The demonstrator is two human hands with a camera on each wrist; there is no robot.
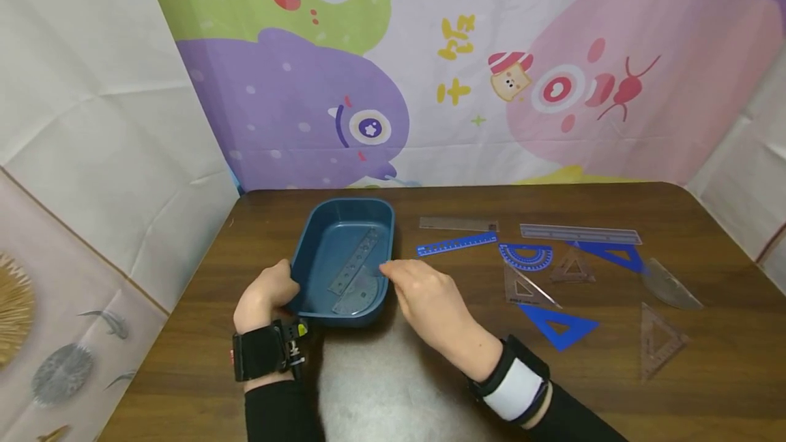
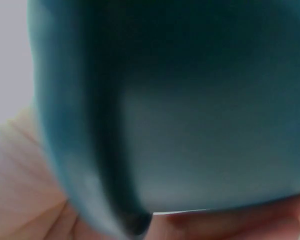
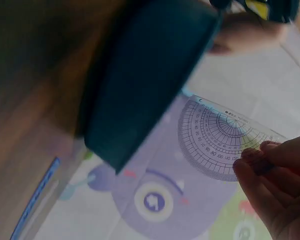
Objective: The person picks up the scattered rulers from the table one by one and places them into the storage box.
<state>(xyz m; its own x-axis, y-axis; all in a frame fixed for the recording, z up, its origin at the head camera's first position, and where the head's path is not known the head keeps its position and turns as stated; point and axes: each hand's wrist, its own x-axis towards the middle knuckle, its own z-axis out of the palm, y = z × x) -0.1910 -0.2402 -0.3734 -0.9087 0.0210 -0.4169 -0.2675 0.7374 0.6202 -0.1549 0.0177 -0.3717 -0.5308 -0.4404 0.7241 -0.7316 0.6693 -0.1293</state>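
A blue-teal plastic bin stands at the left of the table, a clear ruler inside it. My left hand grips the bin's left side near the front corner; the left wrist view shows the bin wall up close, with parts of the palm and fingers beside and below it. At the right rim, my right hand pinches a clear protractor by one end between thumb and fingers. From the head, the protractor appears over the bin's front right part, overlapping the ruler's lower end.
Right of the bin lie clear rulers, a blue ruler, a blue protractor, blue set squares, several clear set squares and another clear protractor. A cartoon-print cloth hangs behind the table.
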